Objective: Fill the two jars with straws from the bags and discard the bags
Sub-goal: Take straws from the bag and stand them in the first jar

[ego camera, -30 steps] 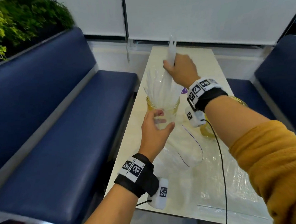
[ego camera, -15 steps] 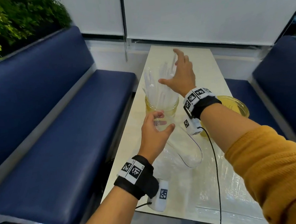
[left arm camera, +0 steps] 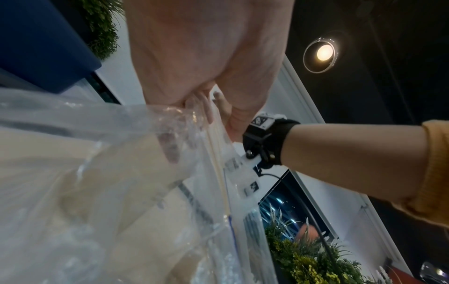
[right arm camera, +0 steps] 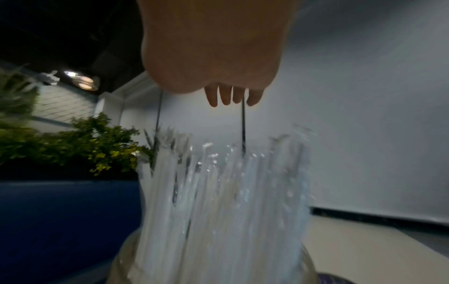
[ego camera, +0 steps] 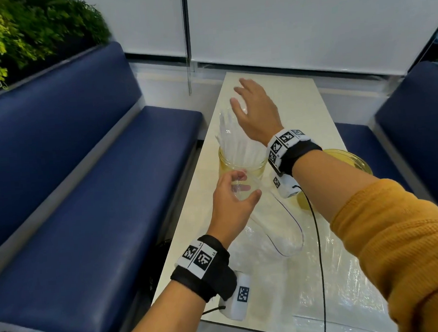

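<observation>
A clear glass jar [ego camera: 241, 168] stands on the pale table [ego camera: 298, 104], packed with white wrapped straws [ego camera: 233, 139] that fan out above its rim. My left hand [ego camera: 240, 190] grips the jar's near side, fingers curled round the glass. My right hand [ego camera: 252, 107] hovers open just over the straw tops, fingers spread. In the right wrist view its straight fingers [right arm camera: 230, 96] hang above the straws [right arm camera: 218, 182]. A second, yellowish jar [ego camera: 351, 161] sits to the right, mostly hidden behind my right forearm. An empty clear bag [ego camera: 281, 241] lies behind my left hand.
More crumpled clear plastic [ego camera: 330, 287] covers the near right of the table. Blue benches run along the left [ego camera: 99, 198] and the right [ego camera: 416, 141]. A green plant [ego camera: 25, 29] tops the left bench back. A wall with blinds closes the far end.
My right hand has let go of the straw bundle it gripped, opened, and now hovers over the tops. The straws have settled and fanned out in the jar. The left hand kept its hold.
</observation>
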{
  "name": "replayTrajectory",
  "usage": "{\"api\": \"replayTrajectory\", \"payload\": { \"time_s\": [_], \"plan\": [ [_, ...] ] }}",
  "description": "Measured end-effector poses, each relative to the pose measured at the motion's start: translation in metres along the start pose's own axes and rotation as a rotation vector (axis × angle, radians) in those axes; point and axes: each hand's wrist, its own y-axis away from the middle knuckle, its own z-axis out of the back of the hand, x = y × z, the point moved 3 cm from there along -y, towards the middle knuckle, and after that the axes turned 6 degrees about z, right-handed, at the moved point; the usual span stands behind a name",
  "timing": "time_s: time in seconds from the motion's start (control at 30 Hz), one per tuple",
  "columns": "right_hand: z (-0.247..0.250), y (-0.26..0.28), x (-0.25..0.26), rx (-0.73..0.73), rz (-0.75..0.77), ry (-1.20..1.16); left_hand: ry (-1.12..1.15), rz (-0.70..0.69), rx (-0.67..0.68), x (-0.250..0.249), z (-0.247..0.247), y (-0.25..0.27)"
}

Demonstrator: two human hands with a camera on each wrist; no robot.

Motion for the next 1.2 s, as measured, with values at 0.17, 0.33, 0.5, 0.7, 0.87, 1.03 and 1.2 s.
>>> {"api": "replayTrajectory", "payload": {
  "time_s": [0.17, 0.33, 0.5, 0.7, 0.87, 1.03, 1.2],
  "plan": [
    [-0.04, -0.001, 0.027, 0.607, 0.214, 0.07, 0.019, 0.027, 0.027, 0.0, -0.002, -0.004],
    [-0.046, 0.014, 0.018, 0.506, 0.232, 0.152, 0.021, 0.03, 0.043, -0.001, -0.005, -0.006],
    [-0.03, 0.01, -0.011, 0.453, 0.013, 0.189, 0.006, 0.022, 0.055, -0.004, -0.007, -0.007],
    [-0.004, 0.03, -0.015, 0.38, -0.026, 0.04, 0.004, 0.016, 0.07, -0.005, -0.011, -0.007],
    [0.058, 0.047, -0.004, 0.211, -0.201, 0.002, 0.003, 0.007, 0.139, -0.008, -0.015, -0.008],
    [0.096, 0.099, 0.022, 0.643, -0.341, -0.172, 0.002, -0.015, 0.208, -0.009, -0.018, -0.011],
    [0.066, 0.153, 0.03, 1.042, -0.362, 0.017, -0.028, -0.089, 0.321, -0.005, -0.025, -0.007]
  ]
}}
